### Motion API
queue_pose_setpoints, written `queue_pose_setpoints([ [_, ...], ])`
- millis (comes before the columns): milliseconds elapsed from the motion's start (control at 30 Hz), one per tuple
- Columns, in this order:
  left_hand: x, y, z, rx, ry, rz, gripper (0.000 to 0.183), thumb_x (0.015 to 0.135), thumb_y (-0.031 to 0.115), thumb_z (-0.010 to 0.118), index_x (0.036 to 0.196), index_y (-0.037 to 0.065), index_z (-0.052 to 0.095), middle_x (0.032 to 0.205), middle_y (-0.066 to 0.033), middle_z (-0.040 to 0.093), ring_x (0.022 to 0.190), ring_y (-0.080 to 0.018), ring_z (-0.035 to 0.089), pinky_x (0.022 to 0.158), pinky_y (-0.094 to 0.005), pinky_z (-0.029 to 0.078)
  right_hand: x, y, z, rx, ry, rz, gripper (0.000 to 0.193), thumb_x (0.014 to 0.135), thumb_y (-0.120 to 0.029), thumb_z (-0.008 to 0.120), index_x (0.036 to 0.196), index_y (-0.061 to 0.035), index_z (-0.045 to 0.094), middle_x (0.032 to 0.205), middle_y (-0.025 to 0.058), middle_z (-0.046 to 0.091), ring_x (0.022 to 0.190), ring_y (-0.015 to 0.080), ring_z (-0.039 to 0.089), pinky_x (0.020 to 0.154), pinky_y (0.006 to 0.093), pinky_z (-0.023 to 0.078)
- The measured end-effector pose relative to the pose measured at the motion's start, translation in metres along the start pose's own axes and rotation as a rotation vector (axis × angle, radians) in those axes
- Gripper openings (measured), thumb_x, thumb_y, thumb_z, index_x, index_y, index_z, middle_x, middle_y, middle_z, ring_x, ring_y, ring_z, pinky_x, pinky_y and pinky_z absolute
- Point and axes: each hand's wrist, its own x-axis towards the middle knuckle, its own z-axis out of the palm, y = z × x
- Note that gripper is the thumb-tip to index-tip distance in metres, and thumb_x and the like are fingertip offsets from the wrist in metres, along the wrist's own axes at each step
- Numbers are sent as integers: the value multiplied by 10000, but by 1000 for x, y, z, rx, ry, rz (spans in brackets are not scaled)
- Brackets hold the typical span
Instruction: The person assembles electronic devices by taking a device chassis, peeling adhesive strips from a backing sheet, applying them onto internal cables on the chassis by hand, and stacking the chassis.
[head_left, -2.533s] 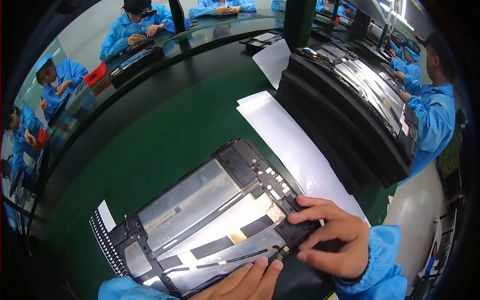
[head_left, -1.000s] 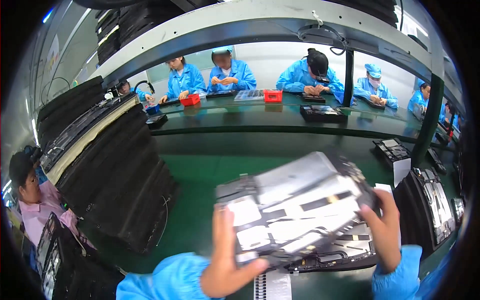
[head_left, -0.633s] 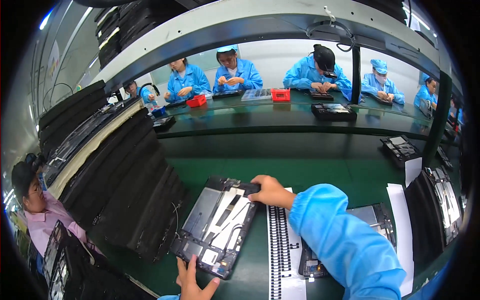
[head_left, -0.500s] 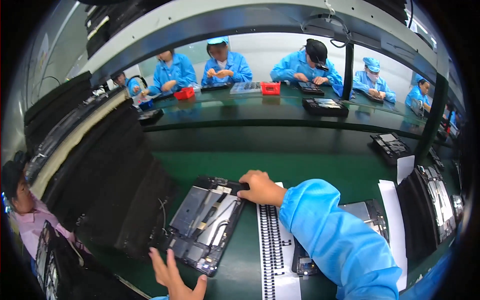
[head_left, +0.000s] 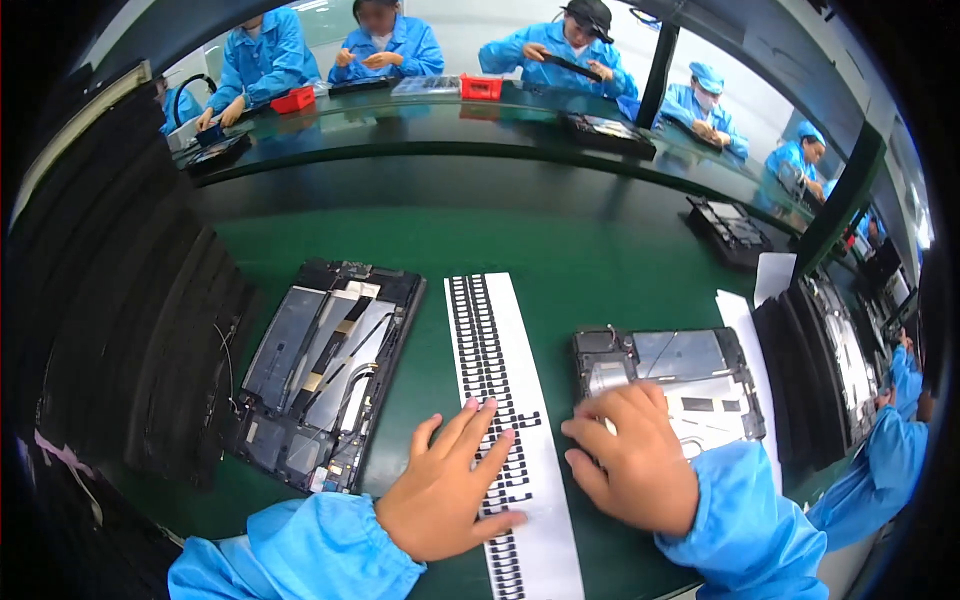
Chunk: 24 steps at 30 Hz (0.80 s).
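Observation:
My left hand [head_left: 445, 490] is open, its spread fingers resting on a long white sheet [head_left: 525, 400] lined with small black die-cut pieces. My right hand [head_left: 635, 450] hovers at the left edge of an opened tablet [head_left: 680, 352], thumb and forefinger apart with nothing visible between them; part of that tablet is hidden beneath it. Left of the sheet lies another opened tablet [head_left: 318, 375], its battery, cables and boards exposed. Neither hand touches this one.
Tall stacks of black trays [head_left: 120, 270] stand at the left. On the right are another black stack [head_left: 790, 370] and white paper [head_left: 735, 310]. A tablet in a black tray [head_left: 730, 232] sits farther back. Across a raised shelf, several people in blue work; red bins [head_left: 481, 88] stand there.
My right hand has let go of the left tablet and moved right to the other tablet. My left hand has moved from beside the left tablet onto the white sheet. The view has shifted.

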Motion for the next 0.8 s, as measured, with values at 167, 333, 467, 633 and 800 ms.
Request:
queue_pose_setpoints([
  [167,-3,10,-3,-58,-13,14,704,711,469,597,1163,-40,419,1294,-278,272,1206,-391,269,915,-547,212,-23,-44,11,-25,4,183,124,572,-78,642,642,-55,543,663,55,472,664,225,448,604,352,323],
  [333,-2,6,-5,27,-71,-12,715,683,461,616,1162,-33,422,1285,-277,289,1203,-385,280,906,-550,212,-23,-56,27,-43,1,235,107,594,-96,647,639,-52,560,674,42,487,673,208,447,624,357,325],
  [467,-5,5,-5,25,-82,11,781,630,381,682,1224,-12,361,1314,-277,245,1217,-407,254,927,-541,188,-29,-59,27,51,-19,246,129,621,-86,639,711,-35,561,732,48,487,681,209,445,613,345,327],
  [633,-1,1,-5,10,-120,2,752,636,358,681,1218,-8,378,1324,-271,237,1234,-412,228,932,-537,180,-48,-39,-16,381,156,275,142,644,-56,670,751,-51,576,756,61,557,738,225,516,657,327,370],
  [800,18,22,-25,-215,29,181,594,638,256,662,1148,14,476,1259,-245,361,1159,-378,365,888,-511,277,-98,20,-84,365,167,715,71,697,-14,597,757,-25,559,936,122,561,889,272,504,798,344,365],
])
